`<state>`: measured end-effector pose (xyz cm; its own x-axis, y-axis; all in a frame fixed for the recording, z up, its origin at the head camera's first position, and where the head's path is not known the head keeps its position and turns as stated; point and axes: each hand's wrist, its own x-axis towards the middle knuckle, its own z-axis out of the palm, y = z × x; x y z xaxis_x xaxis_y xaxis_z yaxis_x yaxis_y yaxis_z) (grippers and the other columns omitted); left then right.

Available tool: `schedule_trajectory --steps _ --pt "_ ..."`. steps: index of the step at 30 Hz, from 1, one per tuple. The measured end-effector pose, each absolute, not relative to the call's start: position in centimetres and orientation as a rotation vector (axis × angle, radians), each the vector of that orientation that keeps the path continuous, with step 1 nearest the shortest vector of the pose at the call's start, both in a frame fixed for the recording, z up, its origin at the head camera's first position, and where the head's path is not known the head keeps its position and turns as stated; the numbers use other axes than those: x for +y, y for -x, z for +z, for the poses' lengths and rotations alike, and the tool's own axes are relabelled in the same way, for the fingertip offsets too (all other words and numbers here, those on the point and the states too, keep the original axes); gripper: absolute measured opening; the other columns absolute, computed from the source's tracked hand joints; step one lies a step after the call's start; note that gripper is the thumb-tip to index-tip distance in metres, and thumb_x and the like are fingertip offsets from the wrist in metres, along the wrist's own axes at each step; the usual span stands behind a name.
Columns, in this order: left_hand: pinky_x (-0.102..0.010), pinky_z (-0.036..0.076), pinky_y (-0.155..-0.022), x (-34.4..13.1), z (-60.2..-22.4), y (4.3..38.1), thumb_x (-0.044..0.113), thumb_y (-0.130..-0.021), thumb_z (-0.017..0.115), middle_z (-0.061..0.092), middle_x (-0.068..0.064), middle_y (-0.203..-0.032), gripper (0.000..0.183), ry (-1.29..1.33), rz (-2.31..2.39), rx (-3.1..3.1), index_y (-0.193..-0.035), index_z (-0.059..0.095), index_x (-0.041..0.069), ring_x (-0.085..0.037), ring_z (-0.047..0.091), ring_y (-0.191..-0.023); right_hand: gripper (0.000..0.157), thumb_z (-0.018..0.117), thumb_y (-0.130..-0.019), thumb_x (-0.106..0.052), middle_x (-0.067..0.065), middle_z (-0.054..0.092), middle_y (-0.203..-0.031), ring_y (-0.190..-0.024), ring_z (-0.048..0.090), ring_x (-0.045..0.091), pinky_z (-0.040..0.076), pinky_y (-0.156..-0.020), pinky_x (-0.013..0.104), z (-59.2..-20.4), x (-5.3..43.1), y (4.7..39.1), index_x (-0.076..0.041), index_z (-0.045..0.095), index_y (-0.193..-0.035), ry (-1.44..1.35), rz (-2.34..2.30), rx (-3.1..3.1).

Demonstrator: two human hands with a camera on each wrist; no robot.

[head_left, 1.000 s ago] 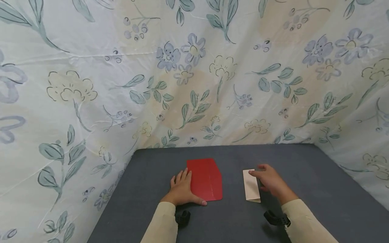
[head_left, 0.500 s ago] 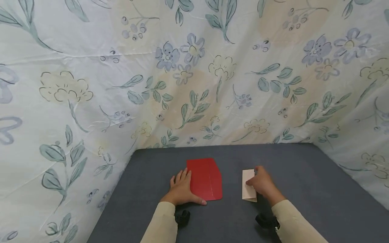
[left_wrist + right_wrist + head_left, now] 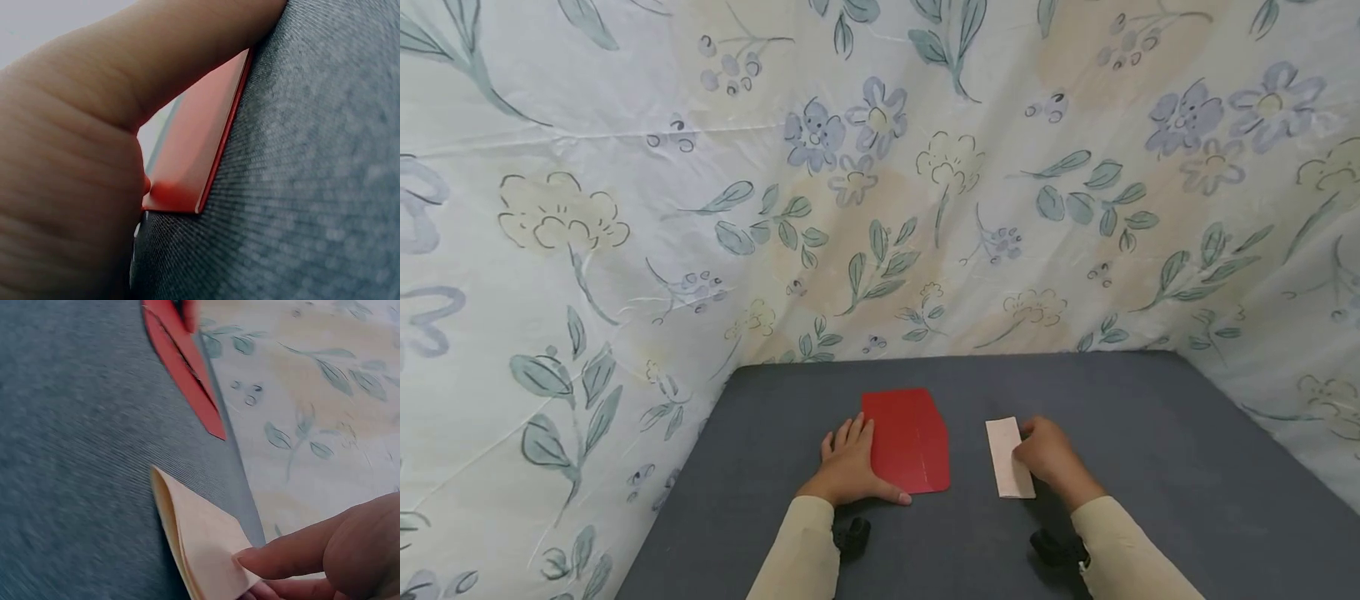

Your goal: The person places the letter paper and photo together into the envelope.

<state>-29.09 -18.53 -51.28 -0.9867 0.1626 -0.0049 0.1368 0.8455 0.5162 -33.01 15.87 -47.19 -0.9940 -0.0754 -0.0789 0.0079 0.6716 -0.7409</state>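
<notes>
A red envelope [image 3: 912,442] lies on the dark grey table, its flap side to the right. My left hand [image 3: 848,468] rests at its left edge with fingers spread and thumb along the near corner. In the left wrist view, the envelope [image 3: 197,128] shows between thumb and palm. To the right, my right hand [image 3: 1051,457] pinches the right side of a folded cream paper [image 3: 1004,454]. The right wrist view shows the thumb on top of that folded paper [image 3: 203,531], whose layers gape a little at the fold; the other fingers are mostly hidden beneath.
A bare strip of grey table [image 3: 970,467] separates envelope and paper. A floral cloth [image 3: 880,208] hangs behind the table and along both sides. Black straps with cameras sit on both wrists.
My right hand has come in over the paper's right side and taken hold of it. The paper has shifted slightly left and turned a little. The left hand and envelope stay put.
</notes>
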Motion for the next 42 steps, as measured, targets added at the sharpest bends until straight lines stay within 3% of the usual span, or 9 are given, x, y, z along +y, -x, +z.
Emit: schedule_trajectory --steps 8,30,42 --pt "-0.071 0.008 -0.123 -18.7 -51.5 29.2 0.076 -0.061 0.092 0.019 -0.016 -0.178 0.147 -0.233 0.802 2.978 -0.172 0.028 0.004 -0.042 0.018 -0.159 0.037 0.065 -0.100 0.005 0.022 0.067 -0.106 -0.086 0.069 0.030 0.060 -0.070 0.044 -47.5 17.2 33.0 0.017 0.055 -0.134 -0.007 -1.552 2.509" --pt "-0.072 0.010 -0.123 -18.4 -51.0 28.9 0.074 -0.062 0.091 0.021 -0.019 -0.177 0.144 -0.253 0.807 2.981 -0.170 0.030 0.000 -0.043 0.020 -0.158 0.046 0.067 -0.108 -0.007 0.023 0.063 -0.127 -0.099 0.070 0.029 0.061 -0.078 0.045 -47.6 17.7 33.4 0.005 0.053 -0.150 0.032 -1.762 2.422" --pt "-0.071 0.009 -0.123 -18.4 -51.2 29.1 0.074 -0.063 0.091 0.020 -0.019 -0.177 0.145 -0.250 0.801 2.983 -0.171 0.029 0.001 -0.042 0.019 -0.158 0.034 0.070 -0.107 -0.010 0.018 0.070 -0.121 -0.102 0.071 0.028 0.062 -0.078 0.045 -48.0 16.9 33.6 0.007 0.064 -0.136 0.033 -1.755 2.457"
